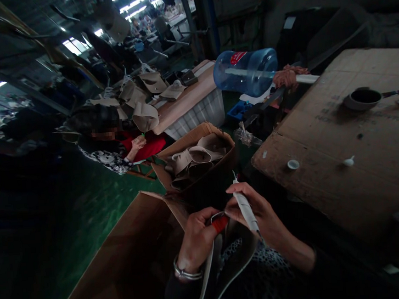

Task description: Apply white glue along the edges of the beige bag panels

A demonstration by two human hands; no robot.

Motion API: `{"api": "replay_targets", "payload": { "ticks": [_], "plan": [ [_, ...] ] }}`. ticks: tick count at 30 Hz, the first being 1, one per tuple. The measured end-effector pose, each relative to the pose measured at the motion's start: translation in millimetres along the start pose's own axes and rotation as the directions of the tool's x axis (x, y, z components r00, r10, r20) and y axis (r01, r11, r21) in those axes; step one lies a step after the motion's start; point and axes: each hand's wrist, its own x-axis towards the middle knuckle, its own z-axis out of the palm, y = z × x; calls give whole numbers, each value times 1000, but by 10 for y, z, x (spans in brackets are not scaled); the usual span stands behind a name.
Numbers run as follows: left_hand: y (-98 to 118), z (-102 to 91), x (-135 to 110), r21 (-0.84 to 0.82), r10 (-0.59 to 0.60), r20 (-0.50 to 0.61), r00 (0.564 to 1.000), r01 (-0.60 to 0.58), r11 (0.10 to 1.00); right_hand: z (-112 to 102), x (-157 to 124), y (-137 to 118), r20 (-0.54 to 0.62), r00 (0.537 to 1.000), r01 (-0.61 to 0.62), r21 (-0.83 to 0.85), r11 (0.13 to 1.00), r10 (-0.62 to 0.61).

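My left hand point(196, 237) has red wrapping on its thumb and a silver bracelet at the wrist. Its fingers are closed on the upper edge of a dark, curved leather-like piece point(241, 261) with a pale edge, which hangs over my lap. Between the fingers of my right hand point(260, 214) is a pen-shaped tool point(246, 210), wrapped in white, with a thin tip pointing up and away. The right fingertips also meet the piece's edge beside the left thumb. What exactly they pinch there is too small to make out.
An open carton point(232, 154) of beige curved pieces point(200, 154) stands ahead; another carton point(124, 247) is at left. At right, a cardboard-covered table point(304, 127) bears a tape-like ring point(363, 99) and a small white cup point(293, 164). A blue water bottle point(245, 72) lies beyond. A co-worker point(105, 143) sits left.
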Motion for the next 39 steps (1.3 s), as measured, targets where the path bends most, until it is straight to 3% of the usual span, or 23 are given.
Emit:
{"api": "replay_targets", "payload": {
  "ticks": [5,10,13,17,20,22,28,33,36,39],
  "plan": [
    [-82,161,173,-333,-97,42,994,106,937,-137,11,97,-108,994,1,-67,998,-8],
    [-2,312,435,-375,-142,-11,990,128,918,-589,-86,137,-290,949,60,-228,972,-127],
    [80,398,629,-339,-129,10,992,124,932,-976,-196,112,-433,864,79,-390,917,-259],
    [164,602,865,-252,-72,83,994,91,963,-1407,-345,55,-571,717,-31,-600,800,-400],
    [174,805,998,-184,-48,188,981,83,979,-1604,-372,69,-638,647,-89,-608,789,-418],
    [163,919,1055,-146,-55,250,967,93,985,-1692,-349,105,-645,628,-90,-616,783,-436],
    [174,1017,1098,-101,-64,332,941,103,990,-1869,-273,175,-443,733,-18,-772,636,-517],
    [238,1000,1109,-109,-98,320,942,140,984,-1945,-288,187,-391,779,-47,-816,576,-490],
    [243,1007,1127,-69,-86,324,942,114,991,-1992,-310,212,-369,815,-45,-809,586,-447],
    [234,1030,1140,-66,-88,365,927,121,990,-2028,-321,224,-424,799,-78,-776,626,-427]
  ]
}}
